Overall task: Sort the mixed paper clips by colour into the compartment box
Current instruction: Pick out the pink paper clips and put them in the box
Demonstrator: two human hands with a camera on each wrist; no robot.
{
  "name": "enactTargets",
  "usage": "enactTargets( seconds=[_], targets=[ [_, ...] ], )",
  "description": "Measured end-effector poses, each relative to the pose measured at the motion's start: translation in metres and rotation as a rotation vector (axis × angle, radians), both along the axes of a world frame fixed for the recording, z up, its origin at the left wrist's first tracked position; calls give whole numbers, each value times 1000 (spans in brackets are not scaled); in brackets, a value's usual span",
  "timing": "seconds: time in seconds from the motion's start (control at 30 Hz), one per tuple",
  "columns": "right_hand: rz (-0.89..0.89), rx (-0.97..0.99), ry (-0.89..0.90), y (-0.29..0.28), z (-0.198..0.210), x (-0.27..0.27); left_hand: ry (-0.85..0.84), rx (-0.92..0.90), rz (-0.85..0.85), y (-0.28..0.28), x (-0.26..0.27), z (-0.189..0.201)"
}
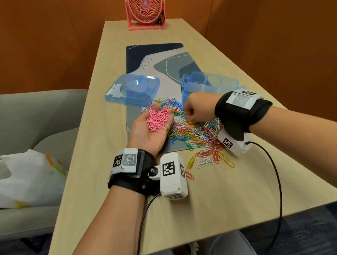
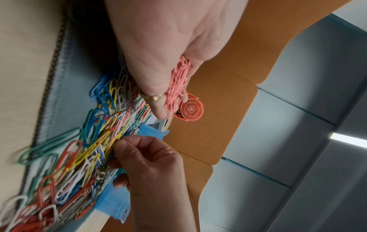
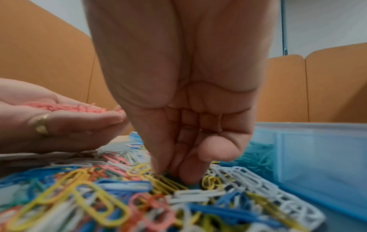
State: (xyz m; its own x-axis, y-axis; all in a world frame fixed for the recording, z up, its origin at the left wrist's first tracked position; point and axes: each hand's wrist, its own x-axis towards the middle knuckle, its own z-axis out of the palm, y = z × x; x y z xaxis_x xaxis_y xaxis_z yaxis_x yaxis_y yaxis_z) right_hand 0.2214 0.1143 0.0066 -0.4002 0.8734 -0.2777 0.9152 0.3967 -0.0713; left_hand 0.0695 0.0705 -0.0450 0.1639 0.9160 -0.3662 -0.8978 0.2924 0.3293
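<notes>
Two hands of mine are over the clip pile. My left hand [image 1: 152, 126] lies palm up with relaxed, slightly cupped fingers, cradling a heap of pink paper clips [image 1: 158, 117]; a gold ring [image 1: 166, 128] sits on one finger. My right hand [image 1: 197, 108] reaches down into the mixed paper clips [image 1: 195, 134], fingers curled, with thumb and fingertips [image 3: 185, 175] brought together at a small bunch of yellow clips [image 3: 168, 183]; I cannot tell whether they actually have hold of one or only touch it. That pile of blue, yellow, red, white, green and pink clips spreads over the near end of a patterned desk mat [image 1: 160, 68] and spills onto the wooden table [image 1: 217, 193] toward me. Beyond my right hand, just beside the pile, stands the translucent blue compartment box [image 1: 212, 83], and the right wrist view shows blue clips [image 3: 256, 157] behind its wall. Its blue lid [image 1: 132, 89] lies apart, to the left, partly on the mat. At the table's far end a pink desk fan [image 1: 146, 9] stands upright. Left of the table a white plastic bag [image 1: 24, 177] rests on a grey chair [image 1: 35, 119].
</notes>
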Motion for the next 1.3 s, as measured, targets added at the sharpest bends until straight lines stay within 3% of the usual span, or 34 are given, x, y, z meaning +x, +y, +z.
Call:
enactTargets(
  seconds=[0.2, 0.37, 0.63, 0.8, 1.3],
  targets=[
    [14, 76, -146, -1, 2, 4, -21, -2, -3, -1, 1, -1],
    [37, 9, 54, -2, 5, -1, -11, -6, -3, 0, 1, -1],
    [47, 52, -24, 3, -2, 1, -1, -9, 7, 0, 0, -1],
    [40, -11, 70, 0, 2, -1, 18, -5, 1, -1, 0, 0],
    [61, -56, 43, -2, -2, -5, 15, -6, -4, 0, 0, -1]
  ],
)
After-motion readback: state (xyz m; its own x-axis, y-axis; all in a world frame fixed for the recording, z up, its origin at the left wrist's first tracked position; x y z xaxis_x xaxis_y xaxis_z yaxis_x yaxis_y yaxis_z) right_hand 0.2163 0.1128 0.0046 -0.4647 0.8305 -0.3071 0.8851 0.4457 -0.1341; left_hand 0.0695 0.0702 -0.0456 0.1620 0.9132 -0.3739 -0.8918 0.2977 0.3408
